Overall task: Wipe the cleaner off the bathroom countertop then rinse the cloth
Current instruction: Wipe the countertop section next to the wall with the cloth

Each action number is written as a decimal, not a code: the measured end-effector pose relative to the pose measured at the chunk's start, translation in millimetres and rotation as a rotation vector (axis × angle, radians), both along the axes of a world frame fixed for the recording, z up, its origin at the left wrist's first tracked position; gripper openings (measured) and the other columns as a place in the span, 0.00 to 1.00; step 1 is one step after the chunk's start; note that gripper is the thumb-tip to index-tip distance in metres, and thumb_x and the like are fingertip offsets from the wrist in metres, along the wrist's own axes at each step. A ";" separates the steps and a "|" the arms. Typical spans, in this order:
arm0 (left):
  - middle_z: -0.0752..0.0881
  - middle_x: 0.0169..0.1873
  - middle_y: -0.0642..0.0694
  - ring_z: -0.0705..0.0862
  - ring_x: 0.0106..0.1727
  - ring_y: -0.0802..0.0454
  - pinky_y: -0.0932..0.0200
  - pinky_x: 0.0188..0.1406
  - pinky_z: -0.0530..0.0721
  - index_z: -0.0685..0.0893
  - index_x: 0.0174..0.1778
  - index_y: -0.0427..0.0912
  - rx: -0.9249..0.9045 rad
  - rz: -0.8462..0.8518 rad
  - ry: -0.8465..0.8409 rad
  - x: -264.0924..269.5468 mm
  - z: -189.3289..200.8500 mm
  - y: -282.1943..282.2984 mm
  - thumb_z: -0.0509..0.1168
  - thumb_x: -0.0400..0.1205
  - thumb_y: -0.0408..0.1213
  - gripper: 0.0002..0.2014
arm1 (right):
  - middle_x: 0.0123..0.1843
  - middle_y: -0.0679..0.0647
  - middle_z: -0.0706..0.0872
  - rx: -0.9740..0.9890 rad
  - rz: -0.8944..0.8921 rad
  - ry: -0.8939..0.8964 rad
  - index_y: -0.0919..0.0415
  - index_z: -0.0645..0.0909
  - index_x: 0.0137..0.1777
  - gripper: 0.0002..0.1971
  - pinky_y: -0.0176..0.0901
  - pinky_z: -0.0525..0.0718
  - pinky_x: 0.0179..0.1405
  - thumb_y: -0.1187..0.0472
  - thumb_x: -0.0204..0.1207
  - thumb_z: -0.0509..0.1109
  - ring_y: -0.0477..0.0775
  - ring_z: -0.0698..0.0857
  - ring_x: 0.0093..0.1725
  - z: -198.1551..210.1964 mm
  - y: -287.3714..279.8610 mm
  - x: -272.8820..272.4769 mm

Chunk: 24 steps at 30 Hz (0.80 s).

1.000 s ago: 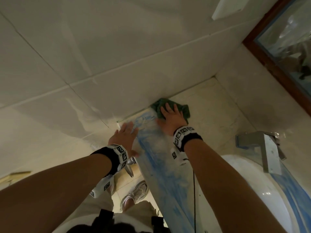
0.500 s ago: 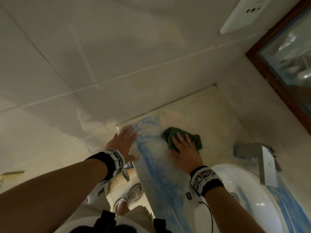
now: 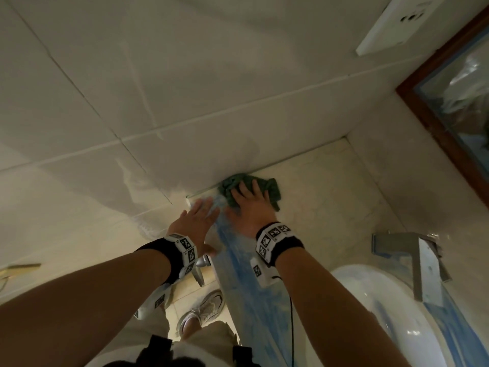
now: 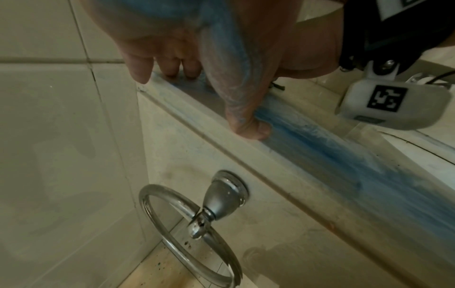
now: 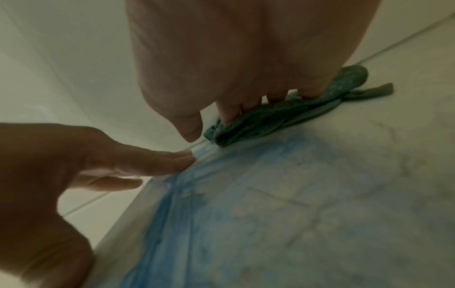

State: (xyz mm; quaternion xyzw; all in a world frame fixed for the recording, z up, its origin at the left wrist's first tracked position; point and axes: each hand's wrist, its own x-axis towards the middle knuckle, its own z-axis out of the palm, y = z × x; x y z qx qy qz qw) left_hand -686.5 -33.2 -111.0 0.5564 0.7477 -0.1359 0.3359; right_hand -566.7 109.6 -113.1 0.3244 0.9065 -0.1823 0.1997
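Right grip (image 3: 250,205) flat, fingers straight, pressing green cloth (image 3: 270,189) into countertop (image 3: 330,197) corner, left grip (image 3: 197,221) released beside blue cleaner (image 3: 238,263), no readable writing

Dim, warm light throughout; wrist views soft and blurred, edges bowed.

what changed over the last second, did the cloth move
Yes. The right hand pulled the green cloth toward the person half a second ago, then pushed it back against the wall tile, pressing it flat throughout. The left hand stayed braced on the countertop edge; blue cleaner still streaks the front.
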 end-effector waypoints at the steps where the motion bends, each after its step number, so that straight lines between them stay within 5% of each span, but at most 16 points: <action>1: 0.31 0.84 0.47 0.34 0.85 0.45 0.42 0.84 0.51 0.37 0.85 0.49 0.001 0.003 -0.002 0.1 -0.3 -0.1 0.71 0.74 0.61 0.56 | 0.88 0.46 0.49 -0.007 0.022 0.012 0.46 0.53 0.86 0.34 0.65 0.42 0.83 0.35 0.82 0.50 0.59 0.41 0.86 -1.4 0.3 2.3; 11: 0.29 0.83 0.46 0.33 0.84 0.45 0.41 0.83 0.49 0.36 0.85 0.48 -0.035 -0.002 -0.013 -1.4 -2.5 1.0 0.70 0.75 0.60 0.56 | 0.88 0.48 0.43 -0.051 -0.376 -0.077 0.48 0.49 0.86 0.34 0.65 0.43 0.83 0.36 0.84 0.49 0.61 0.40 0.86 2.2 120.1 38.1; 19: 0.29 0.83 0.48 0.32 0.84 0.46 0.40 0.83 0.50 0.36 0.85 0.50 -0.010 -0.017 -0.013 -4.2 -5.0 0.8 0.70 0.74 0.63 0.57 | 0.88 0.48 0.49 -0.025 -0.209 -0.035 0.48 0.53 0.86 0.33 0.68 0.42 0.83 0.39 0.83 0.50 0.62 0.40 0.86 4.2 39.8 0.9; 24: 0.30 0.83 0.48 0.34 0.85 0.45 0.42 0.83 0.55 0.35 0.85 0.49 -0.018 -0.048 0.028 -3.8 -3.2 2.1 0.69 0.74 0.64 0.57 | 0.88 0.43 0.44 -0.105 -0.159 0.017 0.43 0.51 0.86 0.31 0.62 0.44 0.84 0.41 0.84 0.50 0.56 0.40 0.86 5.7 31.8 18.8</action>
